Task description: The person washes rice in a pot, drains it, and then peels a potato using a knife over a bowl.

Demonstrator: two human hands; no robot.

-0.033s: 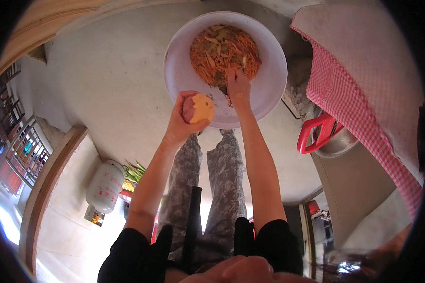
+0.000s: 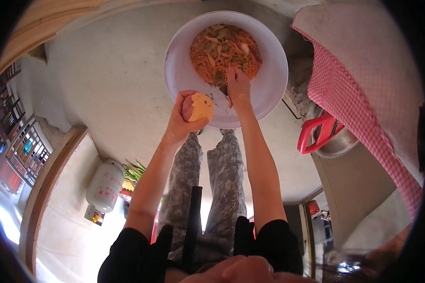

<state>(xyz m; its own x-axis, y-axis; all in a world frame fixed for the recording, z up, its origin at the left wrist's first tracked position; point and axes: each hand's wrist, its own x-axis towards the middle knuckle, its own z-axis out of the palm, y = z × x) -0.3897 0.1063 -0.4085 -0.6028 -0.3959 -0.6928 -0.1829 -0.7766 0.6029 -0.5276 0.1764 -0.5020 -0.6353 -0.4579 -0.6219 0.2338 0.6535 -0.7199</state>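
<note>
In the head view, the left hand [image 2: 180, 123] is gripping a partly peeled sweet potato [image 2: 198, 107], fingers curled firmly around its purplish skin side with the yellow cut face turned up, just over the near rim of the white basin [image 2: 174, 70]. The right hand [image 2: 238, 87] is reaching into the basin, its fingers closed round something dark and thin, probably a blade or peeler handle, though I cannot tell which. It is touching the edge of the orange shreds [image 2: 224, 52] heaped in the basin. Judging by this, the shredding step is pausing while the heap is being tended. The next move is calling for the right hand to come back to the sweet potato, keeping the edge clear of the left fingers.
</note>
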